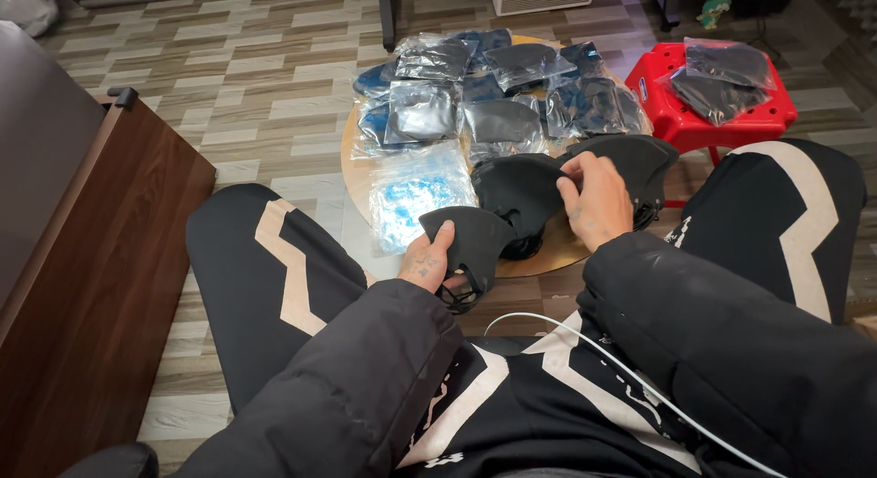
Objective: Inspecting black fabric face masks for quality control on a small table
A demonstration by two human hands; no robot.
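A dark brown wooden cabinet point(100, 286) fills the far left, well apart from the round wooden table point(566, 249) that serves as the landmark here. Just left of the table's near edge, the person's left knee in black trousers with a pale zigzag stripe point(274, 259) rises from the wood-patterned floor point(237, 85).

At the table's near-left edge the left hand point(427, 261) is closed on a black face mask point(475, 240), thumb and fingers pinching its lower corner, with the mask's ear loops hanging below. Just behind that, on the table's left part, lies a clear bag of blue pieces point(411, 196).

Over the table's middle rests a loose stack of black masks point(534, 195). The right hand point(596, 202) lies on top of this stack, its fingers curled over the upper edge of the top mask; whether it grips or only presses cannot be told. The two hands are apart, each on its own mask.

Across the table's far half lie many clear packets of dark masks point(502, 85).

Right of the table stands a red plastic stool point(667, 103) bearing more bagged dark masks point(722, 76). Nearer than the table, a white cable point(621, 368) crosses the person's lap.
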